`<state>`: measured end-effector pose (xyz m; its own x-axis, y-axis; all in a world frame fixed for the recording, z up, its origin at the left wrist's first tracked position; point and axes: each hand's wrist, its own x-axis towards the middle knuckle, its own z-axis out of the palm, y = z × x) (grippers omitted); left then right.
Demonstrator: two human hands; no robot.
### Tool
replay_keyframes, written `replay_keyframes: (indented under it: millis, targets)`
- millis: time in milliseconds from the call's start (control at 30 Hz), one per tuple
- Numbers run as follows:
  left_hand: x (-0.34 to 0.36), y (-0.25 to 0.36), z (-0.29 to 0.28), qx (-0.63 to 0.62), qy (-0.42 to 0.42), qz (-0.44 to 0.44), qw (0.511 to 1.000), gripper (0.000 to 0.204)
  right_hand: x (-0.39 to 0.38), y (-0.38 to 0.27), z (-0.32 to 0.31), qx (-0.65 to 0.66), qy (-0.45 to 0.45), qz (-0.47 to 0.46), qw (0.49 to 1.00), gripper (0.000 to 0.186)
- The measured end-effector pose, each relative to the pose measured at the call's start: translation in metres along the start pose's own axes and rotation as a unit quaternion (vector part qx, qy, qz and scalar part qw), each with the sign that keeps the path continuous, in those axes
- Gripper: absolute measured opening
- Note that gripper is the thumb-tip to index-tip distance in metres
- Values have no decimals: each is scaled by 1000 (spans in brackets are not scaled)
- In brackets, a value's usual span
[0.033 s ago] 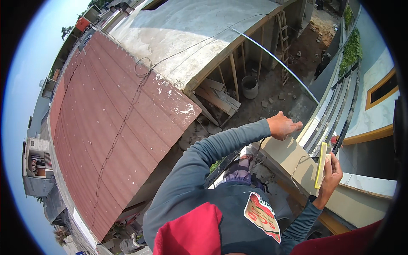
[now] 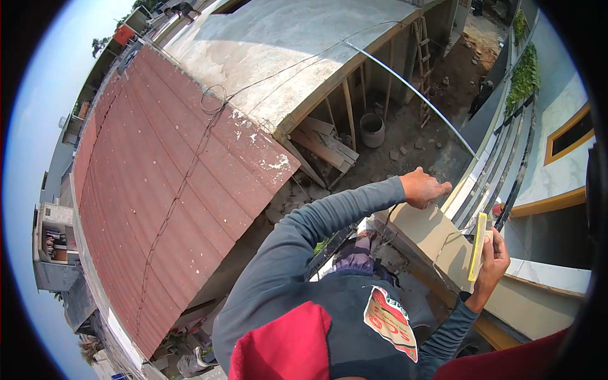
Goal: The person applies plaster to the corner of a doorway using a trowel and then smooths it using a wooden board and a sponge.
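My left hand [image 2: 425,189] is stretched across at the far end of the beige plastered wall [image 2: 415,223]. Its fingers are curled and pressed together, and whatever they may hold is hidden. Nearer me, on the right, my right hand [image 2: 495,258] grips a long, narrow yellow tool [image 2: 478,244], seen nearly edge-on and held upright beside the wall's face. What kind of tool it is I cannot make out. A thin dark wire [image 2: 439,251] bends over the wall between both hands.
Dark metal rails [image 2: 510,158] run beside the white-tiled ledge on the right. Far below lie a bucket [image 2: 372,130], planks [image 2: 326,145] and a ladder [image 2: 422,60]. A pale pipe [image 2: 411,88] spans the gap from the concrete slab [image 2: 285,44]. A red metal roof [image 2: 183,183] slopes left.
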<state>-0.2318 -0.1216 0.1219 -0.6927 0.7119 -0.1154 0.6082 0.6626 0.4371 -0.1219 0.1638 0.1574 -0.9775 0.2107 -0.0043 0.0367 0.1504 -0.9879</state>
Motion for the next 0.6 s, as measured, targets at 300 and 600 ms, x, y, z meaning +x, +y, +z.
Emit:
replay_keyframes:
  millis: [300, 600]
  targets:
    - [13, 4, -9, -82, -45, 14, 996, 49, -9, 5, -4, 14, -4, 5, 1000, 39]
    - [-5, 0, -5, -41, -3, 39, 998, 52, -24, 3, -15, 11, 22, 4, 1000, 40]
